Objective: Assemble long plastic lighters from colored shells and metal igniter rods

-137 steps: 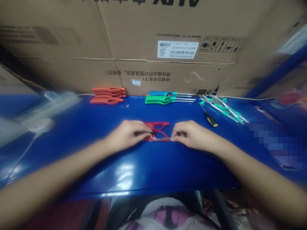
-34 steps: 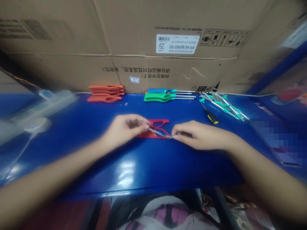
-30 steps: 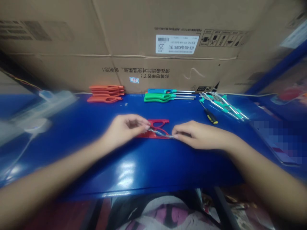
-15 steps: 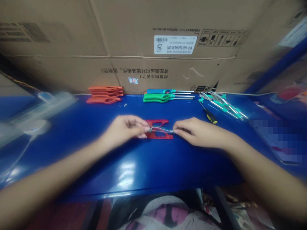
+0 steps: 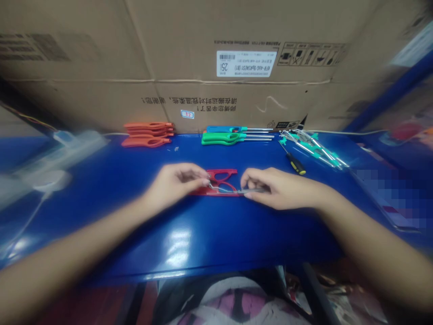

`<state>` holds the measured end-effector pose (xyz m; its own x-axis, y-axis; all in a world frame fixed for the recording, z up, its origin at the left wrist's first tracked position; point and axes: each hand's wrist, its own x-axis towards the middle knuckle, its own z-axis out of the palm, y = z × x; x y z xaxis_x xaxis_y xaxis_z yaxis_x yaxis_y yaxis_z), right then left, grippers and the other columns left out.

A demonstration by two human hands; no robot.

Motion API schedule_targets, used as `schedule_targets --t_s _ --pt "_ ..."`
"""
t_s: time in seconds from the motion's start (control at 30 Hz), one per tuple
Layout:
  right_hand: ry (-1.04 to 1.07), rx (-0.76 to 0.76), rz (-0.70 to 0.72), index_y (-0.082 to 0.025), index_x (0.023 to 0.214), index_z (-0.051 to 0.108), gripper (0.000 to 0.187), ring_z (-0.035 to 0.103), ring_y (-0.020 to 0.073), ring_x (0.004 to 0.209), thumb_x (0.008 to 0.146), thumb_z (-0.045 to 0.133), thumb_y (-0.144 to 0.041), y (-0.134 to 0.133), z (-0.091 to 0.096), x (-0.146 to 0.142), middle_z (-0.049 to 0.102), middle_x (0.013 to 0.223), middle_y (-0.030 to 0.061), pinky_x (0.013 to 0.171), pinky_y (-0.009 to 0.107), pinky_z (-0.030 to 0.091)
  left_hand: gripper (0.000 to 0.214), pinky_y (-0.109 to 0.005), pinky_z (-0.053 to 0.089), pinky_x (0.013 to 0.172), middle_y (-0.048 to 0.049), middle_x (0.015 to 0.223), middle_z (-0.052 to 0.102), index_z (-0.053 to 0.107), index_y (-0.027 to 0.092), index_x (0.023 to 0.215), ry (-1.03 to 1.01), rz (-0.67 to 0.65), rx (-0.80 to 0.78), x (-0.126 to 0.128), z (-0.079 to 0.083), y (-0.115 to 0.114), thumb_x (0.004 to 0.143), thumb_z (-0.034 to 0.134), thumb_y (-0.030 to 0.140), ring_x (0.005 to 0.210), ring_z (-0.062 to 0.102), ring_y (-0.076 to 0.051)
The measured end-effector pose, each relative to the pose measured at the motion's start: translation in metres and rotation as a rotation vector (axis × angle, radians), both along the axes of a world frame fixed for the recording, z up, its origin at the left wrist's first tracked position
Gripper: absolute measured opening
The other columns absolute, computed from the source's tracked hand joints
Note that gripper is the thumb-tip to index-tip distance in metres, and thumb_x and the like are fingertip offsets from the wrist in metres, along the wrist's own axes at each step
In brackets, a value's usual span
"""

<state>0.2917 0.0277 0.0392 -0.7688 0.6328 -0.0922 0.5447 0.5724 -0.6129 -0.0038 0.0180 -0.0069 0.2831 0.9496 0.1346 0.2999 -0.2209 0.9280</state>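
Note:
A red plastic handle shell [image 5: 221, 174] lies flat on the blue table [image 5: 203, 225], between my two hands. My left hand [image 5: 176, 183] is closed in a pinch at the shell's left end, gripping the end of a thin metal tube [image 5: 226, 191] that runs across the shell. My right hand [image 5: 275, 187] is closed in a pinch on the tube's right end, just past the shell's right edge.
Along the back stand a stack of orange handle shells [image 5: 149, 134], green and blue assembled lighters [image 5: 233, 135], a pile of metal tubes with teal parts [image 5: 313, 146] and a black-and-yellow screwdriver [image 5: 293, 163]. A cardboard box [image 5: 216, 63] walls the rear. A blurred white object [image 5: 57, 158] lies left.
Both hands have stayed at the red shell. The right hand's end of the tube has dropped back down to the shell's lower right corner after lifting half a second ago.

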Motion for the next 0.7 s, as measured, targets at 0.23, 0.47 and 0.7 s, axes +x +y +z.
schedule_targets --t_s 0.23,0.47,0.7 --pt "0.053 0.015 0.026 -0.019 0.099 0.060 0.010 0.051 0.0116 0.064 0.097 0.056 -0.028 0.0004 0.0003 0.0005 0.062 0.078 -0.0015 0.060 0.024 0.038 0.027 -0.029 0.063 0.080 -0.0070 0.091 0.080 0.077 0.015 0.094 0.013 0.014 0.003 0.0007 0.0034 -0.0009 0.079 0.082 0.037 0.081 0.076 -0.019" --pt "0.047 0.107 0.021 -0.019 0.095 0.063 0.008 0.056 0.0161 0.080 0.094 0.059 -0.026 0.0031 -0.0042 0.0019 0.065 0.095 0.0047 0.069 0.028 0.043 0.027 -0.032 0.063 0.086 -0.0078 0.098 0.080 0.078 0.016 0.098 0.030 0.009 -0.002 0.0019 0.0015 -0.0029 0.080 0.081 0.036 0.087 0.077 -0.021" --pt "-0.078 0.169 -0.004 -0.020 0.094 0.065 0.005 0.058 0.0164 0.079 0.091 0.062 -0.023 0.0043 -0.0071 0.0024 0.068 0.092 0.0029 0.067 0.027 0.039 0.019 -0.031 0.061 0.083 -0.0073 0.099 0.079 0.080 0.019 0.096 0.194 -0.038 0.185 0.0036 -0.0004 -0.0036 0.086 0.075 0.034 0.087 0.075 -0.020"
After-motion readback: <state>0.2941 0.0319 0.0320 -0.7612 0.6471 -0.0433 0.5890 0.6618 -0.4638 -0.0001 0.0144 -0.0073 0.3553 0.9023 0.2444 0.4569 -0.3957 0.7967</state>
